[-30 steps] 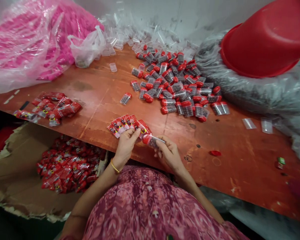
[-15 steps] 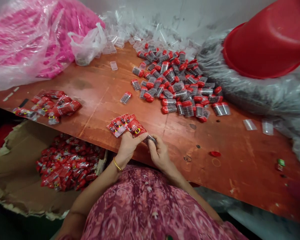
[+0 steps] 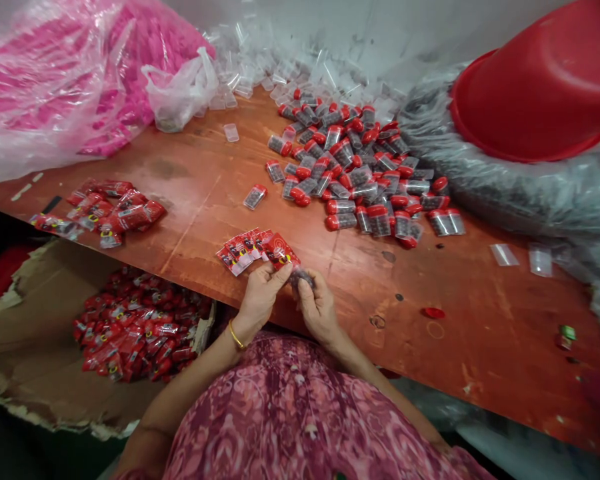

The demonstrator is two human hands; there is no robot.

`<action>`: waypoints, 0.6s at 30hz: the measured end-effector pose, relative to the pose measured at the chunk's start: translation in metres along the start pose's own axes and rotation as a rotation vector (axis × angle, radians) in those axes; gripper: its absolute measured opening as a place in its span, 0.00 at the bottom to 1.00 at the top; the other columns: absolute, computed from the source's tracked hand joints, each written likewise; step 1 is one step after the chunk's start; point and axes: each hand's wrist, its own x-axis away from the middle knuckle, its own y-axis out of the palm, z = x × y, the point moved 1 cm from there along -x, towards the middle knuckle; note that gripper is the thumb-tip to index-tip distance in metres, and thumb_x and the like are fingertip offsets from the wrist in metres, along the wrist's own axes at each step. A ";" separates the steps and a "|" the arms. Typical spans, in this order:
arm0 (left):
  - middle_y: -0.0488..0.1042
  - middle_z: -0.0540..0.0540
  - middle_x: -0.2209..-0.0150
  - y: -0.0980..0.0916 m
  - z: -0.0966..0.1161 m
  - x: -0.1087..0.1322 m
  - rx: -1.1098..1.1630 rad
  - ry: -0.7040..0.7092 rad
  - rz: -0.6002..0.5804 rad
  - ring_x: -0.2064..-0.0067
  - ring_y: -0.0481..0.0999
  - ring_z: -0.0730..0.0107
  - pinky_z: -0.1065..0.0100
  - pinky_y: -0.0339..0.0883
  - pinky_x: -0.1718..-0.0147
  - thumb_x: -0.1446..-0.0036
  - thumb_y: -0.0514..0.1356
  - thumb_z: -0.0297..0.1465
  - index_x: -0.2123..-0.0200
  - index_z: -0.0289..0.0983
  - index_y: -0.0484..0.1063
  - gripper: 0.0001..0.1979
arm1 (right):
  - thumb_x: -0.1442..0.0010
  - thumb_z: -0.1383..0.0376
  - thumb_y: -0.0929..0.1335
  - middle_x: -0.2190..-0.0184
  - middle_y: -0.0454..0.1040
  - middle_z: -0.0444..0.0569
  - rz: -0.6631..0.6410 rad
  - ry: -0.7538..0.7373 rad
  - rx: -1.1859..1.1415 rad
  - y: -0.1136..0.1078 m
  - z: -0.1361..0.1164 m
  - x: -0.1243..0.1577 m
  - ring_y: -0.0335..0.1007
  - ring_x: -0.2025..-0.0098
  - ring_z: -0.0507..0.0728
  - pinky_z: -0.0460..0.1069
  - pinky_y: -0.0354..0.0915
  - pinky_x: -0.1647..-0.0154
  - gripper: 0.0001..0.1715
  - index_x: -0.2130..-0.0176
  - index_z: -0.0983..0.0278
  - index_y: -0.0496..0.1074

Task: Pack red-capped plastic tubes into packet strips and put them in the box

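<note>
My left hand (image 3: 263, 297), with a gold bangle at its wrist, pinches a red printed packet (image 3: 280, 251) by its lower end. My right hand (image 3: 319, 305) is closed on a small clear container with dark contents (image 3: 301, 276). The container's end meets the packet's lower edge between my two hands; whether it is inside the packet cannot be made out. Just left of the held packet, several flat red packets (image 3: 236, 253) lie fanned out on the table.
Filled red-capped containers (image 3: 360, 173) heap on the wooden table (image 3: 190, 160), with clear empties behind. Filled red packets (image 3: 125, 210) lie at left. Below sits a cardboard box (image 3: 35, 360) of packets. A red tub (image 3: 530, 87) rests on a plastic bag at right.
The held packet has shifted slightly right, showing more of the fanned packets beside it. My hands have brought packet and container closer together. The whole view has moved a little.
</note>
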 end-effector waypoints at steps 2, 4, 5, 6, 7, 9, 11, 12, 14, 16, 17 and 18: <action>0.77 0.48 0.73 -0.001 -0.001 -0.001 -0.006 0.016 0.011 0.71 0.74 0.74 0.72 0.67 0.67 0.63 0.70 0.41 0.73 0.33 0.75 0.18 | 0.38 0.54 0.60 0.77 0.62 0.40 -0.060 0.003 0.041 -0.001 0.000 0.000 0.58 0.77 0.49 0.45 0.56 0.78 0.14 0.60 0.61 0.64; 0.77 0.47 0.72 -0.001 -0.002 -0.002 -0.030 0.036 0.024 0.70 0.76 0.71 0.69 0.68 0.65 0.62 0.69 0.41 0.71 0.33 0.74 0.18 | 0.38 0.53 0.60 0.76 0.63 0.41 -0.091 0.025 0.026 0.001 0.000 0.000 0.58 0.76 0.50 0.45 0.57 0.78 0.15 0.59 0.60 0.64; 0.77 0.47 0.72 -0.001 -0.003 -0.003 -0.047 0.046 0.022 0.69 0.76 0.70 0.68 0.69 0.65 0.61 0.69 0.40 0.71 0.33 0.74 0.18 | 0.39 0.53 0.61 0.76 0.63 0.41 -0.086 0.037 0.008 0.002 -0.001 0.000 0.59 0.76 0.50 0.45 0.57 0.78 0.15 0.59 0.60 0.64; 0.77 0.47 0.72 -0.001 -0.005 -0.004 -0.064 0.054 0.013 0.70 0.76 0.69 0.68 0.69 0.65 0.61 0.69 0.40 0.72 0.34 0.74 0.17 | 0.39 0.52 0.61 0.76 0.63 0.41 -0.070 0.051 -0.017 0.003 -0.001 0.000 0.59 0.77 0.50 0.45 0.57 0.78 0.16 0.59 0.60 0.64; 0.77 0.48 0.73 -0.001 -0.006 -0.005 -0.080 0.058 -0.006 0.71 0.75 0.70 0.69 0.69 0.67 0.61 0.69 0.39 0.73 0.34 0.74 0.16 | 0.40 0.51 0.62 0.76 0.63 0.41 -0.055 0.070 -0.051 0.005 -0.002 0.000 0.58 0.78 0.49 0.45 0.57 0.79 0.16 0.60 0.60 0.64; 0.76 0.49 0.76 0.000 -0.009 -0.006 -0.113 0.060 -0.050 0.74 0.73 0.72 0.71 0.68 0.71 0.60 0.69 0.38 0.75 0.34 0.74 0.14 | 0.41 0.50 0.62 0.78 0.62 0.39 -0.056 0.124 -0.146 0.008 -0.004 0.000 0.55 0.81 0.48 0.44 0.55 0.82 0.17 0.60 0.60 0.63; 0.74 0.50 0.79 0.002 -0.010 -0.005 -0.162 0.041 -0.068 0.78 0.70 0.74 0.72 0.65 0.76 0.59 0.68 0.39 0.74 0.34 0.75 0.14 | 0.41 0.48 0.62 0.79 0.60 0.36 -0.072 0.183 -0.254 0.010 -0.007 0.000 0.50 0.85 0.46 0.44 0.53 0.85 0.18 0.61 0.59 0.62; 0.72 0.50 0.80 0.002 -0.010 -0.004 -0.190 0.025 -0.070 0.79 0.68 0.75 0.72 0.63 0.78 0.58 0.67 0.40 0.73 0.34 0.75 0.14 | 0.41 0.48 0.62 0.79 0.60 0.36 -0.077 0.204 -0.298 0.011 -0.008 -0.001 0.48 0.86 0.45 0.44 0.52 0.87 0.19 0.61 0.59 0.61; 0.70 0.51 0.83 0.004 -0.008 -0.002 -0.214 0.009 -0.070 0.81 0.66 0.75 0.72 0.61 0.80 0.57 0.67 0.42 0.71 0.34 0.76 0.16 | 0.42 0.47 0.62 0.79 0.60 0.35 -0.066 0.206 -0.336 0.010 -0.011 -0.002 0.47 0.87 0.45 0.43 0.52 0.87 0.20 0.62 0.59 0.61; 0.69 0.51 0.83 0.006 -0.007 0.001 -0.176 0.015 -0.089 0.82 0.65 0.75 0.72 0.60 0.81 0.55 0.64 0.46 0.72 0.34 0.75 0.19 | 0.43 0.46 0.64 0.79 0.61 0.36 -0.048 0.171 -0.302 0.009 -0.013 -0.004 0.49 0.86 0.45 0.43 0.52 0.86 0.21 0.63 0.60 0.61; 0.69 0.51 0.83 0.006 -0.007 0.002 -0.150 0.022 -0.098 0.81 0.65 0.75 0.72 0.60 0.81 0.54 0.63 0.48 0.72 0.34 0.75 0.20 | 0.44 0.46 0.64 0.79 0.61 0.37 -0.042 0.155 -0.274 0.008 -0.014 -0.005 0.50 0.85 0.45 0.44 0.52 0.86 0.22 0.63 0.60 0.61; 0.68 0.51 0.83 0.007 -0.008 0.004 -0.131 0.026 -0.102 0.82 0.65 0.75 0.72 0.60 0.81 0.54 0.62 0.49 0.72 0.34 0.74 0.21 | 0.44 0.45 0.64 0.79 0.61 0.37 -0.033 0.145 -0.250 0.007 -0.014 -0.006 0.51 0.84 0.46 0.44 0.53 0.85 0.22 0.63 0.60 0.61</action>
